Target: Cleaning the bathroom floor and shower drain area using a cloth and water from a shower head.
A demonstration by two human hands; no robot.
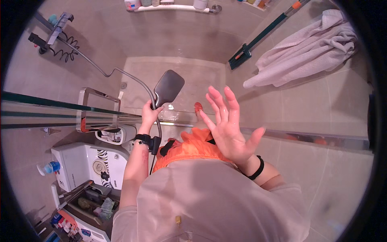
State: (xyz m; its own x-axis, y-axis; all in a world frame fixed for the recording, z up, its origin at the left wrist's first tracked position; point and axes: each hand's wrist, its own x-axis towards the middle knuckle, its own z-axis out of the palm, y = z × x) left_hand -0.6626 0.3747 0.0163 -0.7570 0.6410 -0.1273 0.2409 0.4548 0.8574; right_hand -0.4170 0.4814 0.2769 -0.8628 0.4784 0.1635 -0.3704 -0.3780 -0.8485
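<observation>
My left hand (150, 113) is closed around the handle of a grey shower head (170, 86), whose wide rectangular head tilts up and to the right over the shower floor. Its metal hose (130, 74) runs from the wall at the upper left, crosses my left hand and hangs down by my wrist. My right hand (231, 130) is raised in front of my body, wet, palm showing and fingers spread, holding nothing. Below lies the wet shower floor (178, 72); one of my feet, in a red shoe (198, 107), stands at its near edge.
A glass door (54, 104) with a metal handle (98, 109) stands at left. A squeegee (242, 57) and a towel (305, 54) are at the right wall. A toilet (112, 163) and a tub of items (99, 205) are lower left; a grab bar (175, 8) is ahead.
</observation>
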